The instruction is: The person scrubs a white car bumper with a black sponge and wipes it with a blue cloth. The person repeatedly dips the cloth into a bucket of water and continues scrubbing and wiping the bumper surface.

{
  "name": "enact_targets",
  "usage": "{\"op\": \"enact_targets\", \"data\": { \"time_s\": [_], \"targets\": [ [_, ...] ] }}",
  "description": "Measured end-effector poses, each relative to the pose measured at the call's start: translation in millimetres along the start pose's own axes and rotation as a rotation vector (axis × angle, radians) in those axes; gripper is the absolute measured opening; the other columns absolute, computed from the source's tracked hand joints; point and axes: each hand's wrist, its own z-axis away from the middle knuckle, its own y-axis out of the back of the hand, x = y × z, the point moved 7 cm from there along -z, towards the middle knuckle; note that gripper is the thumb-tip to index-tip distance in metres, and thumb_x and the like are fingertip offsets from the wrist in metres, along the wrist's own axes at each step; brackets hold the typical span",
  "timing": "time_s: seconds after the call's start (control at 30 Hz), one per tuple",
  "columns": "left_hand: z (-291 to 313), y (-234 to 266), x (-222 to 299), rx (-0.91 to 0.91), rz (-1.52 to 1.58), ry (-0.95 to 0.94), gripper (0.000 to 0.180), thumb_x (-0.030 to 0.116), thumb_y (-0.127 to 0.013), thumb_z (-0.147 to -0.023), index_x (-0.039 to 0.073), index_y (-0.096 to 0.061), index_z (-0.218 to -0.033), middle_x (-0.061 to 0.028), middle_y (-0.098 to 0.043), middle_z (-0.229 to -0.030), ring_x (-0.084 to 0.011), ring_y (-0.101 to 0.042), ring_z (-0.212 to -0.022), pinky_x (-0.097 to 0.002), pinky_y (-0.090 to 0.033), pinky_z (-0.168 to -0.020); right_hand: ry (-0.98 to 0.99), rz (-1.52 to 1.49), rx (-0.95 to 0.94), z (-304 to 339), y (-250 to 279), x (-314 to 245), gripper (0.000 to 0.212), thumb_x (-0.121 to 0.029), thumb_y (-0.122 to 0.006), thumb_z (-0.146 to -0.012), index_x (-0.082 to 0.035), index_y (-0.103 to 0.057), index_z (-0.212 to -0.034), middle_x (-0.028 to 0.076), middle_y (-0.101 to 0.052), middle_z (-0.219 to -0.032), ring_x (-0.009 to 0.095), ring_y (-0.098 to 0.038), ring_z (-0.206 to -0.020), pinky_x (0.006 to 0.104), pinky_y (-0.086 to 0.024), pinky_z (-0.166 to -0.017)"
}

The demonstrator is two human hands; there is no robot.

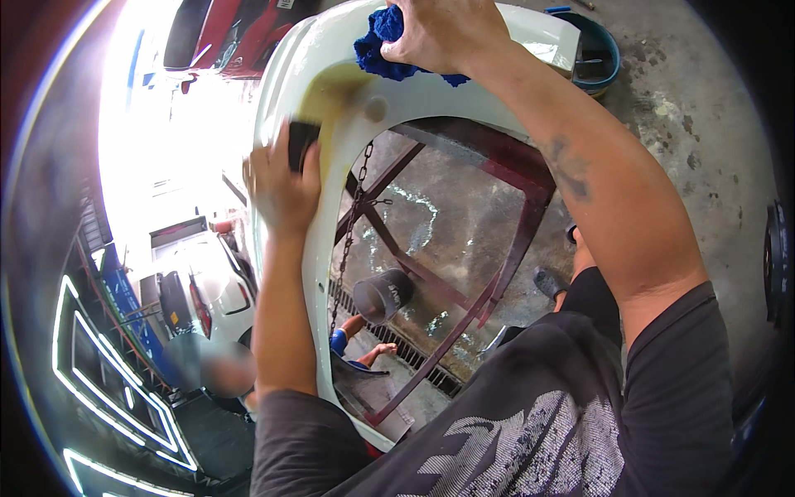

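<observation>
A white car bumper, curved and glossy, spans the space in front of me, with a yellowish patch along its left bend. My left hand is closed round a small black block, held against or just over that patch; the hand is slightly blurred. At the top of the view my right hand grips a crumpled blue cloth on the bumper's upper part. The right fingertips are partly cut off by the frame edge.
A dark red metal stand sits under the bumper, with a chain hanging beside it. Below is a dark bucket; a teal tub stands at the far right. Another person is at lower left, near a white vehicle.
</observation>
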Motion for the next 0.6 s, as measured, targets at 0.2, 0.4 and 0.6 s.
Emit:
{"op": "enact_targets", "data": {
  "time_s": [0.2,0.4,0.6],
  "targets": [
    [78,39,-24,-0.020,-0.036,-0.021,0.054,0.026,-0.096,-0.089,0.007,-0.080,-0.137,-0.0143,-0.068,-0.104,-0.0386,-0.066,-0.102,-0.0527,-0.053,-0.098,0.065,0.042,0.021,3,6,-2,0.050,-0.025,-0.081,-0.089,-0.001,-0.075,-0.132,0.019,-0.083,-0.107,0.034,-0.083,-0.096,0.0456,-0.068,-0.087],
    [-9,0,-5,-0.001,0.041,0.035,0.053,0.034,-0.092,-0.094,0.004,-0.078,-0.136,-0.0184,-0.069,-0.105,-0.0399,-0.066,-0.099,-0.0513,-0.055,-0.092,-0.003,0.077,0.021,-5,-11,-6,0.045,-0.027,-0.081,-0.093,-0.002,-0.076,-0.130,0.018,-0.084,-0.107,0.032,-0.083,-0.092,0.0448,-0.066,-0.081],
    [137,59,-36,-0.134,0.028,0.005,0.063,0.021,-0.095,-0.090,0.004,-0.075,-0.147,-0.0179,-0.068,-0.110,-0.0392,-0.066,-0.105,-0.0516,-0.056,-0.099,0.001,0.053,-0.046,3,-12,-7,0.046,-0.028,-0.082,-0.092,-0.002,-0.076,-0.129,0.017,-0.084,-0.103,0.029,-0.084,-0.089,0.0434,-0.066,-0.078]
  ]
}}
